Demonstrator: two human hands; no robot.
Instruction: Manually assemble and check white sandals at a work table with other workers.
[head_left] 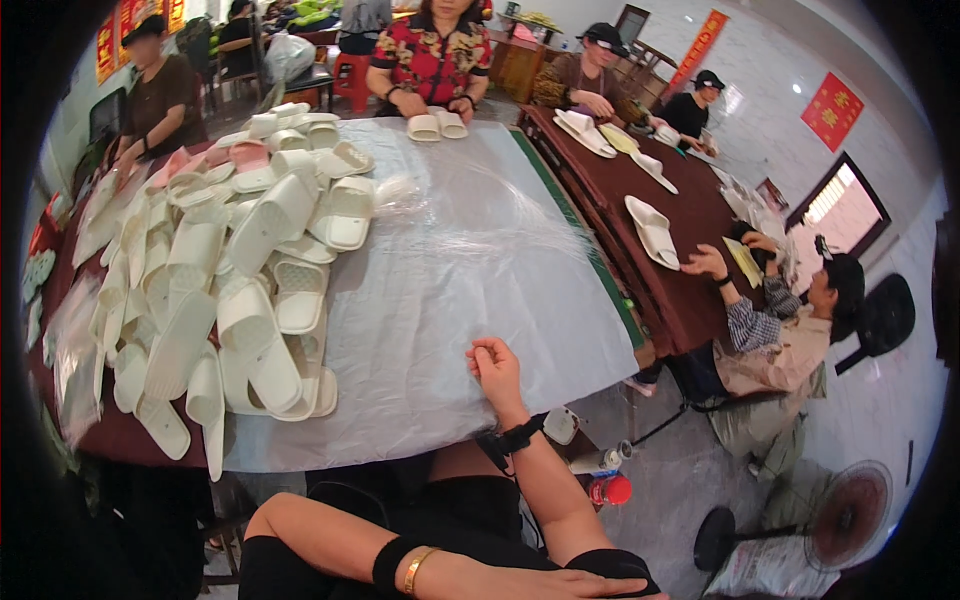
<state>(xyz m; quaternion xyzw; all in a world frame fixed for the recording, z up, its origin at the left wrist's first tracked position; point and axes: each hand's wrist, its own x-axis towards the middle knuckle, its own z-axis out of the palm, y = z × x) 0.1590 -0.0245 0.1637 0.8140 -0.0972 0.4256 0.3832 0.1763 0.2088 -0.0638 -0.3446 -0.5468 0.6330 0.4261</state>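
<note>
My left forearm, with a black band and a gold bracelet, crosses the bottom of the head view. My left hand [530, 583] lies flat, fingers stretched, against the black sleeve [615, 570] of my right arm. Above the sheeted table, near its front edge, my right hand [495, 375] has its fingers curled in, and no object shows in them. A black band circles that wrist. To the left of it is a large heap of white slippers [265, 345], the closest things to this hand. Some pink slippers [248, 153] lie among them farther back.
Plastic sheeting [450, 300] covers the table. Across it, a person holds a pair of slippers [437, 125]. At right, people sit along a brown table [640, 190] bearing slippers. A fan [848, 515] and a red-lidded jar [612, 489] stand at lower right.
</note>
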